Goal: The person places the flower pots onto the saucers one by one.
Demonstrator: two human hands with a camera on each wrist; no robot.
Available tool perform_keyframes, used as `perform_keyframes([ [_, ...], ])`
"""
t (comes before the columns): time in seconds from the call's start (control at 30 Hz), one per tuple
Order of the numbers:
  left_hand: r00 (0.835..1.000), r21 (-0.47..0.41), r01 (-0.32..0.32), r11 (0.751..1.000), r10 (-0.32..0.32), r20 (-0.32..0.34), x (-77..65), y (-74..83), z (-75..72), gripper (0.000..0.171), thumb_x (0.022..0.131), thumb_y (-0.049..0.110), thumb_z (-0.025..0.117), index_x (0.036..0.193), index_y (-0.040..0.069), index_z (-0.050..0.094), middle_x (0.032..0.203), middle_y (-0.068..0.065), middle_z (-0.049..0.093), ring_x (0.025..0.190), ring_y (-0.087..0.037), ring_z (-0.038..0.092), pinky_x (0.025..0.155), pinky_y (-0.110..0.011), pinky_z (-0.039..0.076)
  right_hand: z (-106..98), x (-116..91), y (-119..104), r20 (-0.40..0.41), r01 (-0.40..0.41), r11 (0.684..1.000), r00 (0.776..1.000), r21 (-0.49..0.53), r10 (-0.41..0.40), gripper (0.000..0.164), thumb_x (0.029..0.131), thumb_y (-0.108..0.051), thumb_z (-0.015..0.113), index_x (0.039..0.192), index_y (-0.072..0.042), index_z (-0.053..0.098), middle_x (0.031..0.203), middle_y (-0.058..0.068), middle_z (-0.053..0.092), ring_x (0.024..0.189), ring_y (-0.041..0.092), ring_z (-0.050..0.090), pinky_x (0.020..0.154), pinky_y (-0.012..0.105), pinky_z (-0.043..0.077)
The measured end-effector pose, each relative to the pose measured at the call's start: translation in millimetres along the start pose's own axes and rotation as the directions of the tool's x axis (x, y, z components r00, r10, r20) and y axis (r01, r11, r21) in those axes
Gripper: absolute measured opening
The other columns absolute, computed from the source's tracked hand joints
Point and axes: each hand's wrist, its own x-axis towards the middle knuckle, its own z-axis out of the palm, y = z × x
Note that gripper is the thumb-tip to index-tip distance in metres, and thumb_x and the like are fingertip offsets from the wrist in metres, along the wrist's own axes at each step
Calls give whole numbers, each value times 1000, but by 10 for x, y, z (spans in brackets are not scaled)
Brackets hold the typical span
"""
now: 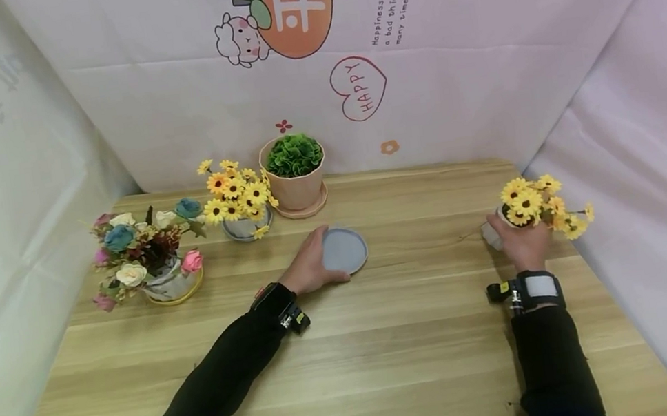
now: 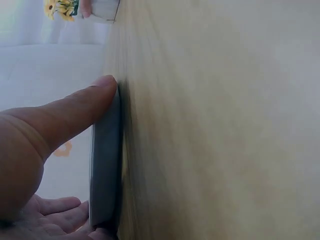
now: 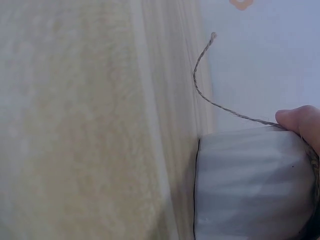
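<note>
My left hand (image 1: pixel 311 266) holds a round grey-blue saucer (image 1: pixel 344 251) by its rim, thumb on the near side and fingers on the far side. In the left wrist view the saucer (image 2: pixel 106 165) is edge-on, at or just above the wood; I cannot tell if it touches. At the table's right, my right hand (image 1: pixel 525 245) grips a small whitish pot (image 1: pixel 491 236) of yellow daisy-like flowers (image 1: pixel 522 201). The right wrist view shows the ribbed side of this flowerpot (image 3: pixel 250 185), with the thumb at its rim and a loose twine end (image 3: pixel 220 106) sticking out.
Back left stand a pot of mixed roses (image 1: pixel 170 283) on a yellow saucer, a second pot of yellow flowers (image 1: pixel 240 228) on a grey saucer, and a pink pot (image 1: pixel 299 191) with a green plant. White printed cloth (image 1: pixel 451 96) walls the wooden table (image 1: pixel 390 367).
</note>
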Motion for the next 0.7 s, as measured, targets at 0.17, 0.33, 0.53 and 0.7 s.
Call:
perform_keyframes([
  [0.17,1000,-4,16,1000,-16,1,-110,52,-1,118,78,28,96,166,3,21,168,-22,32,156,-36,35,128,-50,35,-11,0,11,-6,38,999,999,30,-37,70,89,-31,85,152,-23,55,155,6,57,144,19,51,126,39,39],
  [0.33,1000,-1,21,1000,-21,2,-218,58,20,120,76,27,97,166,4,21,169,-21,32,155,-37,35,129,-51,34,-31,-10,15,1,39,999,999,30,-39,72,90,-31,84,155,-25,52,159,6,54,147,19,48,127,38,37],
  [0.53,1000,-2,0,1000,0,8,-348,36,16,120,75,27,98,165,2,24,167,-22,35,153,-38,38,128,-53,36,-33,-16,-12,9,42,999,999,17,-42,73,91,-31,83,155,-26,50,159,5,54,147,19,48,127,38,37],
  [0.7,1000,10,-12,1000,11,20,-446,12,6,120,73,27,99,164,2,25,165,-22,37,152,-37,41,127,-53,37,-18,-40,-27,13,30,1000,999,4,-30,70,91,-32,83,153,-23,53,157,7,56,145,20,50,126,40,39],
])
